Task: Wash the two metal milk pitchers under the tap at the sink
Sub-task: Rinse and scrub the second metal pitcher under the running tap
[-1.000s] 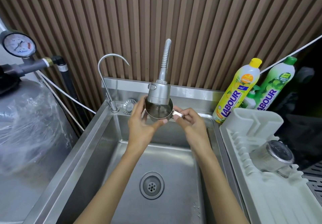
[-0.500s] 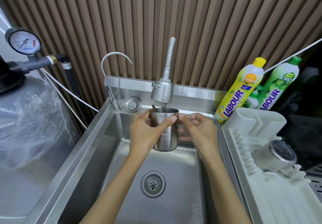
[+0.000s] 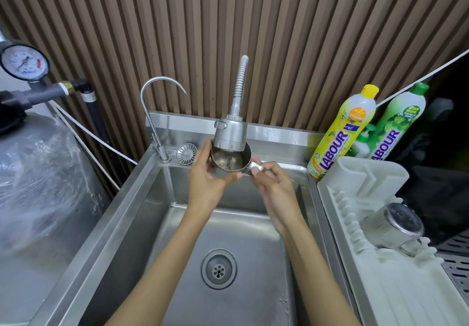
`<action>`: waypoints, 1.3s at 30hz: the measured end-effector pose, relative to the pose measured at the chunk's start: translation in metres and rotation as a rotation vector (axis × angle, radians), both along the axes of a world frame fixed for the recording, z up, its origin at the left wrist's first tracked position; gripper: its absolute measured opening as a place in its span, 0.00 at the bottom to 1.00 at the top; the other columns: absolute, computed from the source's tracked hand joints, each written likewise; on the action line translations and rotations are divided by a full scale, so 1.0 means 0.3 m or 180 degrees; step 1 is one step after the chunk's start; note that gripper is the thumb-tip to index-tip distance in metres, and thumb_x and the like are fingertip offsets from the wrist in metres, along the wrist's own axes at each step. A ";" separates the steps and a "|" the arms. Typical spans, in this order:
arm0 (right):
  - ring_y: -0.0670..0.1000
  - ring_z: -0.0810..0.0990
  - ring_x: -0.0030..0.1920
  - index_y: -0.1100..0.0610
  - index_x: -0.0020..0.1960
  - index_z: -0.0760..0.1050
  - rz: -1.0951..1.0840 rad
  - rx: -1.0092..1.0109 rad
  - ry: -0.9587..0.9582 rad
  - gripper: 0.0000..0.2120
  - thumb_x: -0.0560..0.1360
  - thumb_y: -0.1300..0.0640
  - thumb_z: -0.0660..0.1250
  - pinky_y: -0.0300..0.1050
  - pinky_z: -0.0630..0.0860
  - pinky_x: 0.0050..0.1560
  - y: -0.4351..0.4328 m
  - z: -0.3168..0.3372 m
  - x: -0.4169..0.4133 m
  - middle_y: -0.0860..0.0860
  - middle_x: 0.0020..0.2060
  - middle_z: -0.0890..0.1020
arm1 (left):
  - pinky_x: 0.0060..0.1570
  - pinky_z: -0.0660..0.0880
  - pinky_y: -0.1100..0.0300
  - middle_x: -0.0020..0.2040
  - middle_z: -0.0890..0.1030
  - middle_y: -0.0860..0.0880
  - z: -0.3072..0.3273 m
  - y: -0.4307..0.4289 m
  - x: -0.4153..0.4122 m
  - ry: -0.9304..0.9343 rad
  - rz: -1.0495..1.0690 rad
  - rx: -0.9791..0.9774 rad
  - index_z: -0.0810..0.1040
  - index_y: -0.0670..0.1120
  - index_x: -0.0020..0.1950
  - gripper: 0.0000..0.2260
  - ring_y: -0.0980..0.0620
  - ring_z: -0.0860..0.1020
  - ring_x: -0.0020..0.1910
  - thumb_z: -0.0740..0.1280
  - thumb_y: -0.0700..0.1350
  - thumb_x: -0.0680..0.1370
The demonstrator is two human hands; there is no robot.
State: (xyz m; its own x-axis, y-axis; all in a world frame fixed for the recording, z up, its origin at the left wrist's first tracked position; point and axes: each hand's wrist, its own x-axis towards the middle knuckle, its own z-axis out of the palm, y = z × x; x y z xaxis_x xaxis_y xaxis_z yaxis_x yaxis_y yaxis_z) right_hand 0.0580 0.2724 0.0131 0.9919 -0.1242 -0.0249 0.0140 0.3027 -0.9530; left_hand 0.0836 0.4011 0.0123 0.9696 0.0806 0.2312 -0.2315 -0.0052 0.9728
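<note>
A shiny metal milk pitcher is tilted with its mouth toward me, right under the spray head of the flexible tap. Water runs into it. My left hand wraps round the pitcher's body from the left and below. My right hand pinches the pitcher's handle on the right. Both are held above the back of the steel sink. A second metal pitcher lies on its side in the white drying rack at the right.
A thin gooseneck tap and a loose strainer stand at the sink's back left corner. Two dish soap bottles, yellow-capped and green-capped, stand at the back right. A plastic-wrapped tank with a pressure gauge fills the left.
The pitcher stood upright and lower under the tap half a second ago; now it is raised and tipped with its mouth toward me, as one second ago. Both hands keep their grip.
</note>
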 end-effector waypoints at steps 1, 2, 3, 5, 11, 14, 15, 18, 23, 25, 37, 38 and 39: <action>0.48 0.79 0.57 0.59 0.39 0.68 0.0126 0.0311 0.0030 0.09 0.76 0.66 0.62 0.42 0.74 0.62 0.003 -0.019 0.005 0.54 0.55 0.81 | 0.59 0.72 0.66 0.58 0.77 0.47 0.005 0.006 -0.002 -0.0188 0.0146 0.0311 0.72 0.44 0.66 0.37 0.55 0.76 0.56 0.79 0.39 0.58; 0.52 0.78 0.57 0.60 0.40 0.68 0.0219 0.0509 0.0073 0.07 0.77 0.66 0.61 0.43 0.73 0.64 0.006 -0.034 0.007 0.56 0.52 0.81 | 0.57 0.71 0.69 0.58 0.75 0.49 0.012 0.011 -0.010 -0.0323 0.0280 0.0606 0.72 0.45 0.66 0.37 0.57 0.75 0.54 0.79 0.41 0.58; 0.55 0.77 0.56 0.60 0.42 0.69 0.0286 0.0598 0.0123 0.06 0.77 0.65 0.61 0.45 0.73 0.64 0.011 -0.042 0.005 0.58 0.49 0.80 | 0.56 0.71 0.70 0.57 0.74 0.50 0.019 0.014 -0.019 -0.0413 0.0389 0.0814 0.72 0.46 0.66 0.38 0.58 0.74 0.53 0.80 0.42 0.58; 0.56 0.80 0.53 0.61 0.43 0.71 0.0361 0.0547 0.0202 0.04 0.77 0.63 0.62 0.47 0.76 0.61 0.016 -0.044 -0.003 0.58 0.45 0.81 | 0.58 0.69 0.72 0.57 0.72 0.50 0.030 0.021 -0.038 -0.0460 0.0548 0.1060 0.72 0.46 0.68 0.39 0.56 0.73 0.55 0.81 0.43 0.58; 0.51 0.84 0.38 0.62 0.44 0.75 -0.0022 -0.0327 0.0380 0.08 0.74 0.57 0.68 0.47 0.82 0.39 0.016 0.011 -0.031 0.54 0.37 0.84 | 0.51 0.65 0.75 0.51 0.72 0.51 0.023 0.026 -0.077 -0.0097 0.0892 0.1301 0.77 0.47 0.62 0.37 0.54 0.74 0.52 0.78 0.62 0.56; 0.54 0.85 0.37 0.58 0.37 0.74 -0.0418 -0.1063 0.0515 0.09 0.71 0.56 0.72 0.50 0.82 0.36 -0.002 0.055 -0.034 0.57 0.39 0.85 | 0.42 0.66 0.82 0.43 0.75 0.54 0.013 0.027 -0.087 0.0338 0.0531 0.1083 0.80 0.56 0.48 0.20 0.67 0.76 0.41 0.78 0.60 0.60; 0.54 0.85 0.37 0.57 0.36 0.74 -0.0572 -0.1450 0.0495 0.10 0.71 0.54 0.72 0.52 0.82 0.36 -0.009 0.066 -0.035 0.57 0.38 0.85 | 0.39 0.66 0.83 0.40 0.77 0.57 0.004 0.026 -0.083 0.0508 0.0331 0.0991 0.78 0.59 0.44 0.14 0.70 0.76 0.37 0.78 0.57 0.63; 0.55 0.84 0.38 0.53 0.35 0.73 -0.0936 -0.2625 0.0218 0.11 0.70 0.49 0.72 0.56 0.81 0.42 -0.017 0.100 -0.048 0.53 0.36 0.84 | 0.40 0.70 0.77 0.34 0.83 0.60 -0.010 0.026 -0.075 0.0854 -0.0293 0.0513 0.82 0.54 0.43 0.11 0.67 0.79 0.36 0.78 0.53 0.64; 0.53 0.82 0.43 0.54 0.38 0.73 -0.1160 -0.2776 -0.0206 0.08 0.72 0.54 0.71 0.49 0.77 0.48 0.001 0.120 -0.069 0.52 0.38 0.83 | 0.58 0.74 0.61 0.51 0.85 0.51 -0.031 0.009 -0.030 0.0816 -0.0805 -0.0307 0.80 0.50 0.56 0.22 0.55 0.80 0.55 0.78 0.43 0.62; 0.46 0.82 0.45 0.55 0.40 0.72 -0.1032 -0.2182 -0.0285 0.07 0.72 0.60 0.70 0.40 0.78 0.49 0.009 0.102 -0.060 0.46 0.43 0.83 | 0.56 0.74 0.65 0.53 0.84 0.51 -0.028 0.000 -0.013 0.0577 -0.0726 -0.0415 0.77 0.47 0.58 0.25 0.56 0.79 0.56 0.77 0.34 0.64; 0.53 0.80 0.55 0.59 0.38 0.68 0.0078 0.0154 0.0080 0.09 0.75 0.66 0.65 0.49 0.74 0.62 0.046 -0.025 -0.012 0.60 0.54 0.81 | 0.50 0.69 0.77 0.52 0.70 0.57 0.045 0.060 -0.031 -0.0663 0.0243 0.0869 0.72 0.51 0.60 0.34 0.71 0.72 0.52 0.79 0.35 0.59; 0.55 0.80 0.52 0.59 0.38 0.69 0.0083 0.0250 0.0110 0.08 0.75 0.65 0.65 0.50 0.76 0.60 0.050 -0.029 -0.019 0.60 0.49 0.82 | 0.48 0.69 0.78 0.51 0.69 0.56 0.051 0.061 -0.040 -0.0689 0.0280 0.0964 0.72 0.51 0.60 0.34 0.71 0.72 0.50 0.79 0.35 0.59; 0.55 0.81 0.49 0.59 0.39 0.70 0.0080 0.0290 0.0128 0.08 0.76 0.64 0.65 0.50 0.78 0.57 0.050 -0.028 -0.025 0.58 0.45 0.82 | 0.48 0.70 0.77 0.50 0.69 0.54 0.053 0.061 -0.044 -0.0696 0.0340 0.1072 0.72 0.51 0.62 0.34 0.68 0.73 0.50 0.80 0.37 0.59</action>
State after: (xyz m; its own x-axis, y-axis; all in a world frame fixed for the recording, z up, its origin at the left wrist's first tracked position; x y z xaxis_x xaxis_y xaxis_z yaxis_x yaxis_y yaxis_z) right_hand 0.0504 0.2874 0.0047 0.9927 -0.0948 -0.0749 -0.0324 0.3878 -0.9212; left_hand 0.0702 0.4193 0.0280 0.8849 0.0627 0.4615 -0.4135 -0.3500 0.8406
